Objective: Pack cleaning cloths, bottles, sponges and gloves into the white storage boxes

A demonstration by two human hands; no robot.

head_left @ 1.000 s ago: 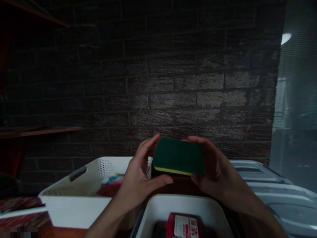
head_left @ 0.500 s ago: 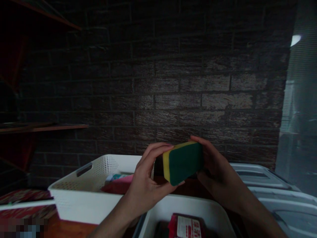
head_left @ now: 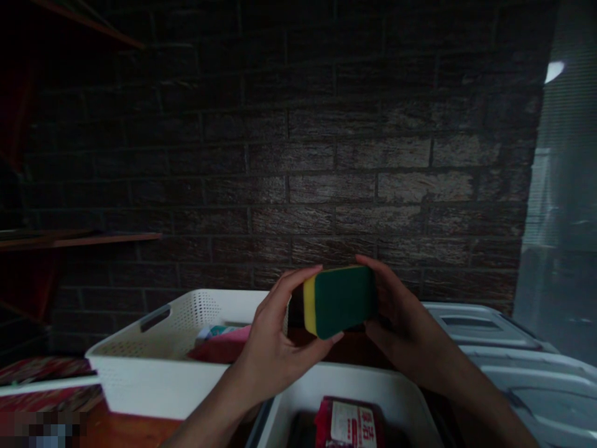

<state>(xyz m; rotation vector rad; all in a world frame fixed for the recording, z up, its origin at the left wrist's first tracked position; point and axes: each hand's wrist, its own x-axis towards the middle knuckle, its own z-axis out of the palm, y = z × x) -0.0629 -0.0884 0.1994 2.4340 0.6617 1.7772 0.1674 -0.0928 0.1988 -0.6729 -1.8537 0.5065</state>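
Note:
A scouring sponge [head_left: 345,303], dark green on the face toward me and yellow behind, is held up between both hands. My left hand [head_left: 275,339] grips its left end, thumb along the lower edge and fingers over the top. My right hand [head_left: 403,317] holds the other end, its index finger reaching the upper corner; the rest of its fingers are in shadow. Below the sponge stands a white bin [head_left: 298,398] with a red package [head_left: 349,424] with a white printed label inside. To the left is a white perforated basket [head_left: 153,382] with a pink item [head_left: 221,345] in it.
Grey-white lids [head_left: 545,379] lie at the right. A dark brick wall [head_left: 308,155] rises behind. Wooden shelves [head_left: 84,239] jut out at the left, above red printed packages [head_left: 46,398]. The bins stand on a reddish-brown wooden surface [head_left: 130,430].
Both hands still hold the sponge, which has turned slightly and shifted a little to the left and up. The whole view has moved slightly.

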